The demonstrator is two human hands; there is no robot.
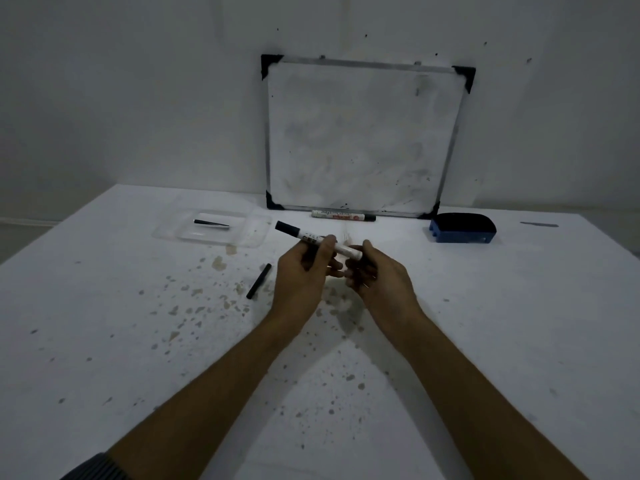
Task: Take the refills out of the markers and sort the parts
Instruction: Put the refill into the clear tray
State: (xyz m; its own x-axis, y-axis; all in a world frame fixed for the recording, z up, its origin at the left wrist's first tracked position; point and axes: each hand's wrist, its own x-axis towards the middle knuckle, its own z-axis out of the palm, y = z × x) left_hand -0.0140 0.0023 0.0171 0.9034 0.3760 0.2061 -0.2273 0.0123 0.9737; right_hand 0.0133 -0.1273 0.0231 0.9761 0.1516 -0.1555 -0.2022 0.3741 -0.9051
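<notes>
Two hands hold one marker (320, 239) above the middle of the bench (104, 341). The left hand (304, 268) is clenched around the barrel near its middle, thumb over the top; the right hand (375, 275) pinches the white rear end between its fingertips (365, 244), though the contact itself is partly hidden. The marker lies tilted, its black cap end up and to the left, its rear end lower and to the right.

Handling, as judged: the barrel is light, rigid plastic, smooth and likely to slip under a twist, so a firm wrap at mid-barrel with a pinch on the end plug seems the sound hold. The refill inside is probably a soft, ink-laden core, best taken by its outer sleeve and not squeezed.

Outward from the hands: a black stick-like part (259, 281) lies on the bench just left of the left hand. Farther back left, a clear tray (249, 233) holds a dark tapered piece (211, 223). A second marker (343, 215) lies at the foot of a whiteboard (363, 133) leaning on the wall, with a blue eraser (462, 227) to its right. Brownish stains speckle the bench.
</notes>
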